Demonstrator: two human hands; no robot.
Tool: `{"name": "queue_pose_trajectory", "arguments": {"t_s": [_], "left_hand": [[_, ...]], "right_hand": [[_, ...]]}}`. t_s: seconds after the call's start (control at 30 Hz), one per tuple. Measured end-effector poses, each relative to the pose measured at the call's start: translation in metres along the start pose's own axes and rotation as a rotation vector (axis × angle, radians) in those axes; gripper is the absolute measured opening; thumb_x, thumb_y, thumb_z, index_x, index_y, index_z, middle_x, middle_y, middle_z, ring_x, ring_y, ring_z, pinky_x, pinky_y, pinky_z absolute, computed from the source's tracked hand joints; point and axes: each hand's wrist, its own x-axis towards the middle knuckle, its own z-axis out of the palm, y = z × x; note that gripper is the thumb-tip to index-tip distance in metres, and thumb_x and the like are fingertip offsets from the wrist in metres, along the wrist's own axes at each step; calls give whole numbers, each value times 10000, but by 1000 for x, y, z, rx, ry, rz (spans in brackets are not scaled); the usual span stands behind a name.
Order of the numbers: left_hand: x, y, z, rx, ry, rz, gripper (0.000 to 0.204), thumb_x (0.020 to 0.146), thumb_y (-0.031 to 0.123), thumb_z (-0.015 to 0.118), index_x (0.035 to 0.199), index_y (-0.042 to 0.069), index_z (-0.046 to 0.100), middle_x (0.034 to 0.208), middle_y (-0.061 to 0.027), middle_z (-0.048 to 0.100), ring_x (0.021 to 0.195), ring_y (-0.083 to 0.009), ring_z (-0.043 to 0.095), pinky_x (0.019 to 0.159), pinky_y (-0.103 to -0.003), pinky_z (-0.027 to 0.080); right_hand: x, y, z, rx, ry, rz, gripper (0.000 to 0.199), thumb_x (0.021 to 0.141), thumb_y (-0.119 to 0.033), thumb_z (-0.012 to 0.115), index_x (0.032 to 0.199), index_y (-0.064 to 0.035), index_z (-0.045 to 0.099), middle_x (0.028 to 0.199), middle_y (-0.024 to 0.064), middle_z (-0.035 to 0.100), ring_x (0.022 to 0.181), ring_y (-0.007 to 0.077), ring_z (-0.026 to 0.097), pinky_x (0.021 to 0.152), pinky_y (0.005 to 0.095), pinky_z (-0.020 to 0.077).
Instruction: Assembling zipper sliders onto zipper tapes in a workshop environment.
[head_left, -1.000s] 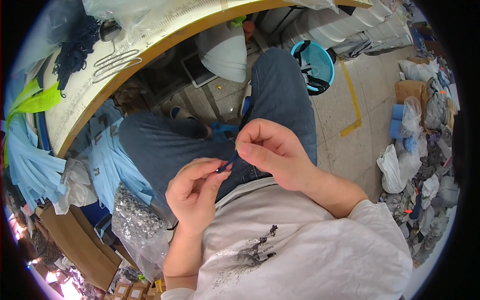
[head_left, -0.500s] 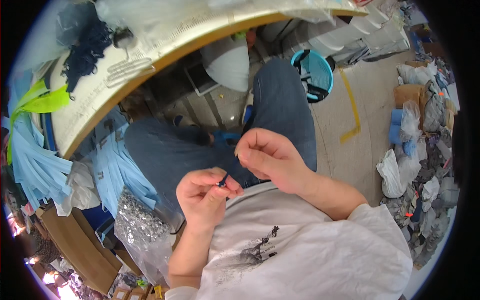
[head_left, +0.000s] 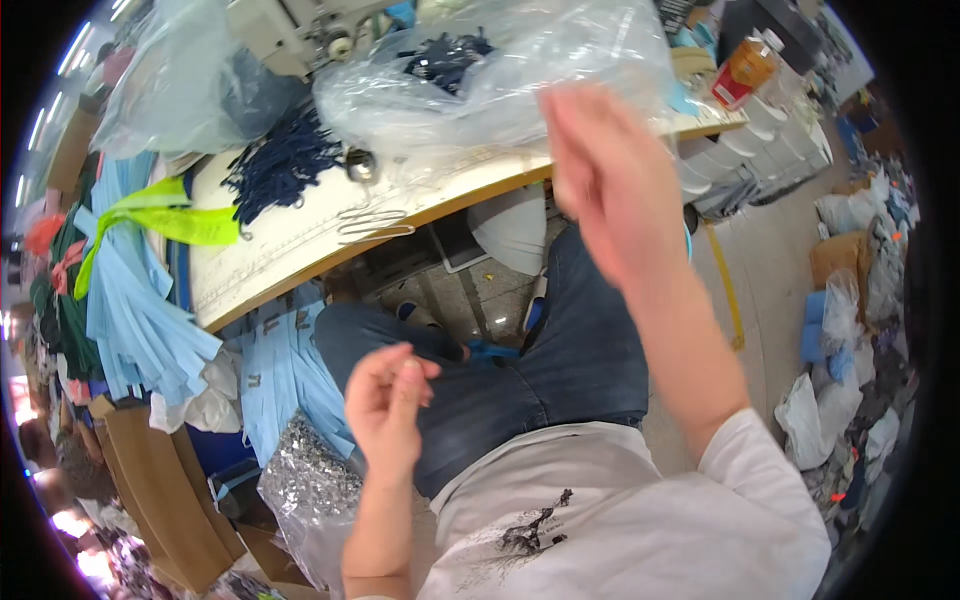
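My left hand [head_left: 388, 405] is above my lap with thumb and forefinger pressed together; anything between them is hidden or too small to see. My right hand [head_left: 615, 185] is raised toward the table's front edge, in front of a clear plastic bag [head_left: 540, 60]. Motion smears its fingers, so I cannot tell what they hold. Small dark navy pieces [head_left: 445, 62] lie in the bag's opening. Left of it, a pile of navy straps [head_left: 280, 165] rests on the white table [head_left: 235, 270].
Bent wire [head_left: 375, 225] lies by the table edge. A sewing machine [head_left: 290, 35] and a bottle [head_left: 747, 70] stand farther back. Light blue strips [head_left: 140, 290] hang at the left above a cardboard box [head_left: 160, 500]. A bag of shiny bits [head_left: 310, 480] is beside my leg. Scraps [head_left: 860, 420] heap at right.
My right hand has swung up and away toward the table. The small dark piece at my left fingertips no longer shows there. The view has tilted up, showing more of the tabletop.
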Motion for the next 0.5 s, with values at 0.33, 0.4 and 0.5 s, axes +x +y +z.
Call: {"name": "queue_pose_trajectory", "arguments": {"t_s": [0.33, 0.4, 0.5], "left_hand": [[183, 68, -111, 1222, 401, 411, 359, 841, 272, 689, 1074, 1, 653, 915, -100, 639, 699, -179, 571, 677, -306, 471], [192, 69, -119, 1304, 357, 308, 364, 838, 294, 687, 1047, -3, 662, 897, -108, 647, 723, -194, 591, 690, -314, 474], [194, 68, -111, 1375, 325, 208, 372, 828, 332, 683, 958, -16, 679, 848, -133, 658, 779, -240, 632, 722, -335, 481]], "right_hand": [[-159, 142, -70, 799, 178, 1115, 230, 839, 112, 481, 1021, -21, 525, 1061, 164, 598, 937, 250, 635, 667, 262, 531], [-161, 132, -66, 694, 165, 1111, 215, 865, 98, 482, 1039, -22, 521, 1093, 179, 599, 971, 268, 640, 694, 278, 550], [-162, 124, -65, 577, 97, 1117, 136, 929, 26, 479, 1052, -15, 521, 1139, 194, 594, 1025, 284, 635, 743, 300, 567]]}}
